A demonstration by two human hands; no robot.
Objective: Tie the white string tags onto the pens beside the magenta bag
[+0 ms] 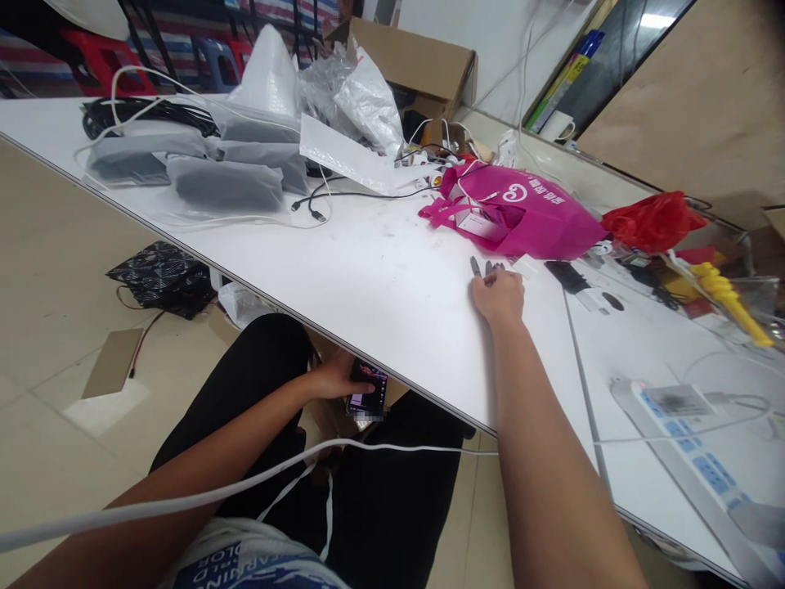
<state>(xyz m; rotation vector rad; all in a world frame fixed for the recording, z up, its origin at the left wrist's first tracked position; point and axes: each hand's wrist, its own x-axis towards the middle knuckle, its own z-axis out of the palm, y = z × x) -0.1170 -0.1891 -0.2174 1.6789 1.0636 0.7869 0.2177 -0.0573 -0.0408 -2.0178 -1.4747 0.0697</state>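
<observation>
Below the table edge, my left hand (336, 376) is wrapped around a phone (366, 394) with its screen lit and its thumb lying over the glass. My right hand (500, 294) rests on the white tabletop (392, 278), fingers curled around small dark grey pen-like sticks (476, 266) whose ends poke out past the knuckles. Their exact kind and how firmly they are gripped are partly hidden by the hand. Just beyond it lies a magenta bag (545, 217) with white print and a white box showing in its opening.
Several grey items in clear plastic wrap (224, 184) lie at the table's left, by a black cable coil (147, 114). A red plastic bag (653, 221) and a white power strip (687, 442) are on the right. A white cable (245, 487) crosses in front of my lap.
</observation>
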